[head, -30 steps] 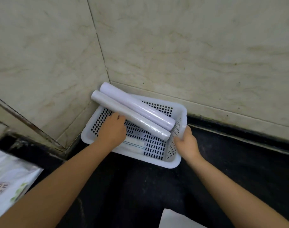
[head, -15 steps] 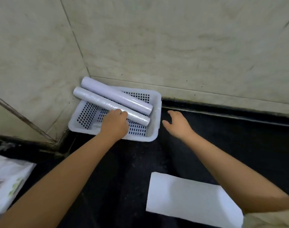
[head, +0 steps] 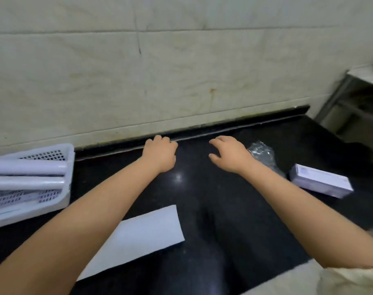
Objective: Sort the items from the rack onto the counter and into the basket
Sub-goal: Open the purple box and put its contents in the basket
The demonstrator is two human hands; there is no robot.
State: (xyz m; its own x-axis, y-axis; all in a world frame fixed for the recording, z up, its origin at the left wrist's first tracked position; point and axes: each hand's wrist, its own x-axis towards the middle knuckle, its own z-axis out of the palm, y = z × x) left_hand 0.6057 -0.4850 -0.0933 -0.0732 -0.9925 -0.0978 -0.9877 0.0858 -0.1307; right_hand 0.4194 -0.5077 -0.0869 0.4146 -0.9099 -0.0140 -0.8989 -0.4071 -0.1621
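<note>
Head view, looking down at a black counter that runs along a pale tiled wall. Two bare forearms reach forward from the bottom edge toward the centre of the frame.

The left hand is just left of centre, near the seam where counter meets wall. Its fingers are curled loosely under, and it grips nothing. The right hand is just right of centre, level with the left and apart from it. Its fingers are spread and slightly bent, palm down, and it too is empty. Whether either hand touches the counter cannot be told.

At nine o'clock, against the wall and cut off by the left edge, sits a white perforated basket. Two pale lilac rolls lie side by side in it, lengthwise across the basket, their ends pointing toward three o'clock.

At six to seven o'clock a flat white sheet lies on the counter, partly hidden under the left forearm.

At three o'clock, just beside the right wrist, lies a crumpled piece of clear plastic wrap. Just beyond it, toward four o'clock, a long white box lies flat on the counter.

At two o'clock, past the end of the counter, part of a grey metal frame shows, blurred.
</note>
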